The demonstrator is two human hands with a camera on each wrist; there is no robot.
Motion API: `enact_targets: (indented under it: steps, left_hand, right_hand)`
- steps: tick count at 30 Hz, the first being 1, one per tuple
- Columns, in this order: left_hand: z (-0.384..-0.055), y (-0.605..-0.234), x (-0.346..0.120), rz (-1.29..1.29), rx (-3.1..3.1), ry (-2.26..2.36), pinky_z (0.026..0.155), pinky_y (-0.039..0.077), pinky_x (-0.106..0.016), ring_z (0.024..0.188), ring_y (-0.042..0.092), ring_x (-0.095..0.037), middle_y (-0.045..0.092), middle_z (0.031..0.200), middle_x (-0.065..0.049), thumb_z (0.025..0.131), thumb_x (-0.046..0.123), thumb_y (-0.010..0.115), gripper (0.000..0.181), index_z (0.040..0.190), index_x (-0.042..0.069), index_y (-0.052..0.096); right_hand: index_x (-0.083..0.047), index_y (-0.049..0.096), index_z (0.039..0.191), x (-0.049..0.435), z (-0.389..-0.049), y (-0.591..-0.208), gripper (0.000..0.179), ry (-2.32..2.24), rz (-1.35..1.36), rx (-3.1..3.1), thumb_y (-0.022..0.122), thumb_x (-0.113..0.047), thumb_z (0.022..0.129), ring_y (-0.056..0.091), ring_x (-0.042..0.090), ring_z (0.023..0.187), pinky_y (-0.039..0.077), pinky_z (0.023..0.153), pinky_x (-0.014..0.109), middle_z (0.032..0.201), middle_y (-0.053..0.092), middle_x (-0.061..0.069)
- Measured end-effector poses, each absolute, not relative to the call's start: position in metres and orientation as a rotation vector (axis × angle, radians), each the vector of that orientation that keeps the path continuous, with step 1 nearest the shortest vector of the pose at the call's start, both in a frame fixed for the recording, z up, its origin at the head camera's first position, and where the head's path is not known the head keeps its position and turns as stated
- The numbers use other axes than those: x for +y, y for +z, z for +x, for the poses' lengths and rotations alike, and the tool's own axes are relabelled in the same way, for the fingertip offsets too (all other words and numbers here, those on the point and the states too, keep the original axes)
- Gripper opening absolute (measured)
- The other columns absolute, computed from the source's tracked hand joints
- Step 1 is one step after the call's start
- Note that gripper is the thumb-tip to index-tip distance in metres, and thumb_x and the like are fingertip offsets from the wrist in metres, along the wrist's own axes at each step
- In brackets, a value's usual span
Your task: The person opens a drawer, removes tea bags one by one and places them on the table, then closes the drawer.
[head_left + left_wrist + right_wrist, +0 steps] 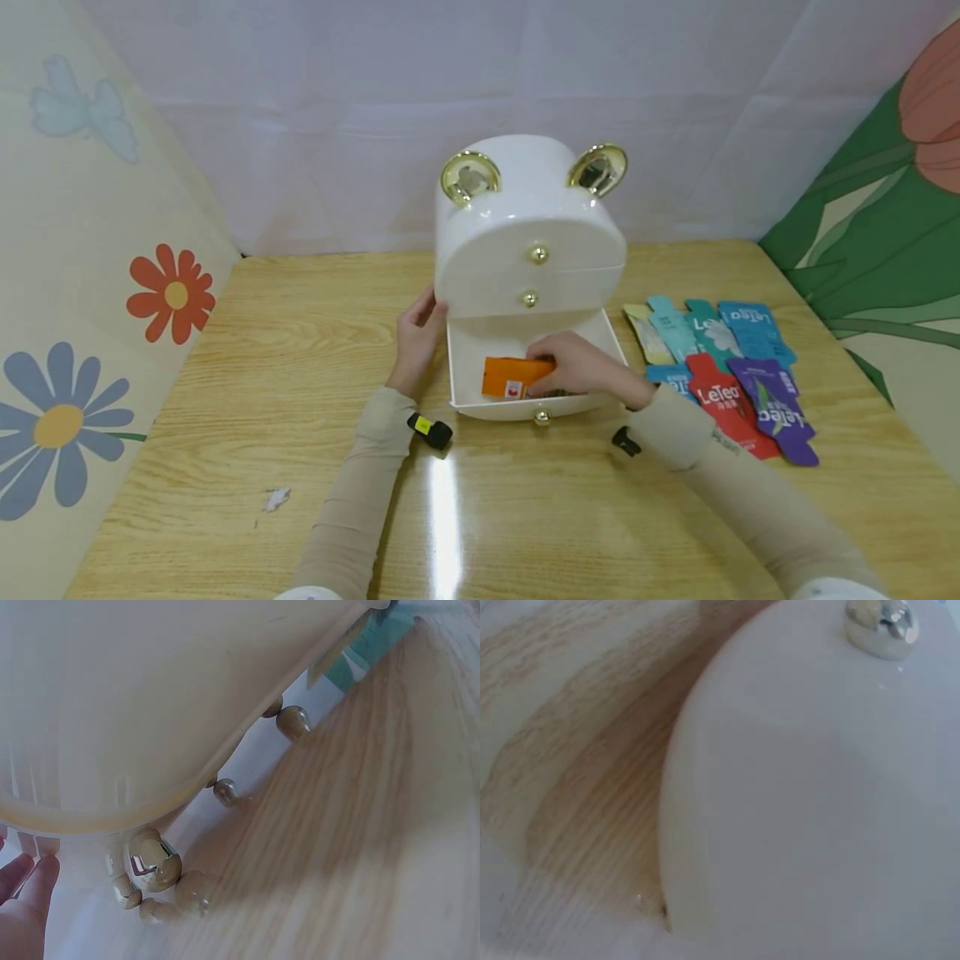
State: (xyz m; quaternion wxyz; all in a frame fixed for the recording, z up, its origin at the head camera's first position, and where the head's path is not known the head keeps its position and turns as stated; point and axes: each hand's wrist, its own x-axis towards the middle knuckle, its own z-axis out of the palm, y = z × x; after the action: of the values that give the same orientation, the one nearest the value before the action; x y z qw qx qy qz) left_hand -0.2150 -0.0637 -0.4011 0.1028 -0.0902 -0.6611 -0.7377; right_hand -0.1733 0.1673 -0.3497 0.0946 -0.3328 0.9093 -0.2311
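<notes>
A white rounded storage box (525, 229) with gold ears and gold round knobs stands in the middle of the table, its bottom drawer (613, 333) pulled out. Inside that drawer lies an orange packet (498, 377). My right hand (581, 365) reaches in over the drawer's right side, fingers and thumb curled on the packet's right end. Against the box's left side rests my left hand (417, 337); its fingertips (46, 874) show by the white wall in the left wrist view. The right wrist view shows the drawer front (802, 795) and a knob (882, 628), the hand hidden.
On the right of the table lie several pouches, among them a red pouch (723, 400), a purple pouch (772, 404) and a blue pouch (757, 329). A scrap of white (277, 498) shows at the left front. A pale cloth (345, 150) hangs behind.
</notes>
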Motion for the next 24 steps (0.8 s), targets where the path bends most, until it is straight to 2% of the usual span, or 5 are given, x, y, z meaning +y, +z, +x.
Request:
enact_targets:
  steps: [7, 14, 19, 21, 24]
  left_hand:
    - [-0.224, -0.413, -0.065, -0.267, -1.941, -2.202, 0.099, 0.038, -0.030, 0.121, 0.044, -0.028, 0.044, 0.134, -0.018, 0.092, 0.011, 0.052, 0.043, 0.131, -0.004, 0.042]
    - [-0.226, -0.419, -0.064, -0.284, -1.932, -2.166, 0.099, 0.038, -0.028, 0.120, 0.045, -0.024, 0.045, 0.134, -0.015, 0.088, 0.029, 0.056, 0.054, 0.131, -0.002, 0.044]
    - [-0.224, -0.420, -0.063, -0.301, -1.924, -2.159, 0.099, 0.038, -0.028, 0.121, 0.045, -0.022, 0.045, 0.135, -0.013, 0.083, 0.043, 0.057, 0.067, 0.132, -0.001, 0.044]
    - [-0.224, -0.420, -0.063, -0.291, -1.924, -2.165, 0.098, 0.039, -0.027, 0.120, 0.045, -0.022, 0.045, 0.134, -0.014, 0.083, 0.041, 0.057, 0.066, 0.132, -0.001, 0.044]
    - [-0.225, -0.419, -0.063, -0.278, -1.916, -2.187, 0.098, 0.039, -0.028, 0.119, 0.046, -0.024, 0.045, 0.134, -0.016, 0.088, 0.029, 0.056, 0.056, 0.132, -0.003, 0.043]
  right_hand:
    - [-0.008, 0.066, 0.078, 0.172, -0.167, -0.339, 0.016, -0.679, -0.908, 2.803, 0.077, -0.018, 0.072, 0.041, 0.011, 0.060, 0.034, 0.056, 0.026, 0.065, 0.054, -0.006]
    - [-0.009, 0.061, 0.068, 0.182, -0.161, -0.330, 0.019, -0.704, -0.912, 2.919, 0.079, -0.017, 0.070, 0.039, 0.010, 0.054, 0.031, 0.051, 0.024, 0.059, 0.051, -0.006]
    - [-0.007, 0.063, 0.072, 0.194, -0.155, -0.322, 0.016, -0.759, -0.884, 2.999, 0.078, -0.013, 0.071, 0.041, 0.011, 0.053, 0.034, 0.050, 0.024, 0.062, 0.056, -0.003]
    - [-0.006, 0.063, 0.074, 0.201, -0.153, -0.318, 0.015, -0.767, -0.847, 3.023, 0.077, -0.013, 0.072, 0.042, 0.011, 0.053, 0.035, 0.050, 0.025, 0.064, 0.058, -0.001]
    - [-0.005, 0.063, 0.075, 0.213, -0.150, -0.312, 0.015, -0.776, -0.805, 3.059, 0.076, -0.013, 0.074, 0.040, 0.012, 0.052, 0.034, 0.048, 0.025, 0.063, 0.057, -0.001]
